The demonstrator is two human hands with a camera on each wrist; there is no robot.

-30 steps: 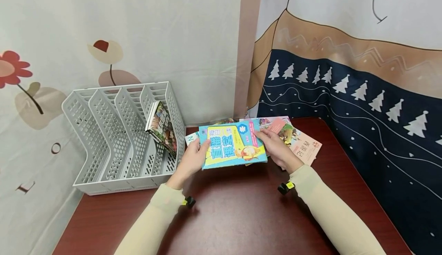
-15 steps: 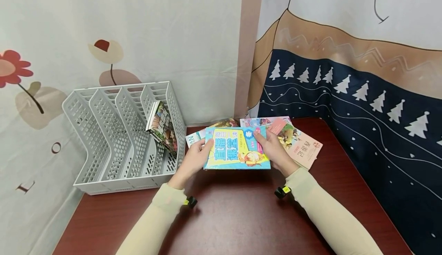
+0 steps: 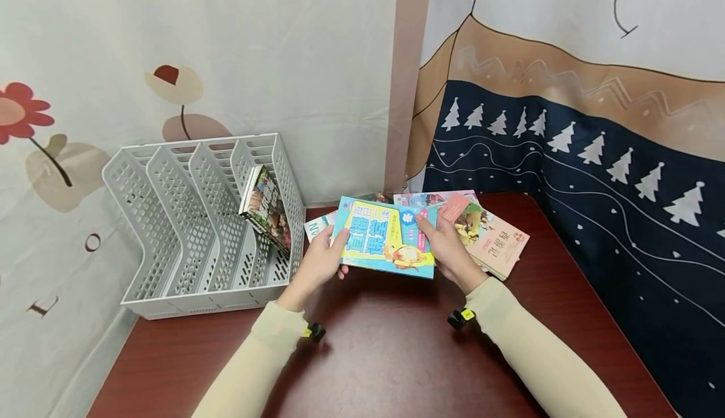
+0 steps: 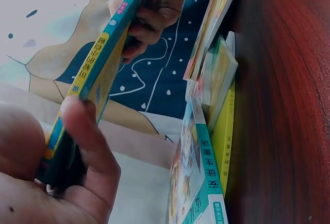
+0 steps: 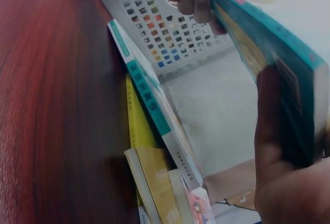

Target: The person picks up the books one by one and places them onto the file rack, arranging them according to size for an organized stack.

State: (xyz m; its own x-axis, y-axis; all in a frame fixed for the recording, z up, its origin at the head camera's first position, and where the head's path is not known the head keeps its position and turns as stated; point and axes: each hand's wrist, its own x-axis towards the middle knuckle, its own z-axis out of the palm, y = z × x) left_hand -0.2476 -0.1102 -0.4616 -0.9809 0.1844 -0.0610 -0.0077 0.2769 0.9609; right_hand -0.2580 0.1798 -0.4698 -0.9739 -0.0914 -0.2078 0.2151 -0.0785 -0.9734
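Both hands hold a blue-and-yellow book by its two short sides, its cover facing up toward the head camera. My left hand pinches the left side, thumb on the cover and fingers beneath. At the opposite side my right hand grips in the same way. The left wrist view shows the book's spine raised above several books lying on the table. Among those are a teal-spined book, a thin yellow one and a pink-covered one; the held book partly hides the pile.
To the left stands a light grey slotted file rack with several compartments. A dark-covered book leans in its rightmost compartment. Printed fabric hangs behind the reddish-brown table and along its right side.
The held book first shifts slightly right, then turns a little clockwise, its left end rising in the head view. Both hands keep their hold; the rack and its book stay put.
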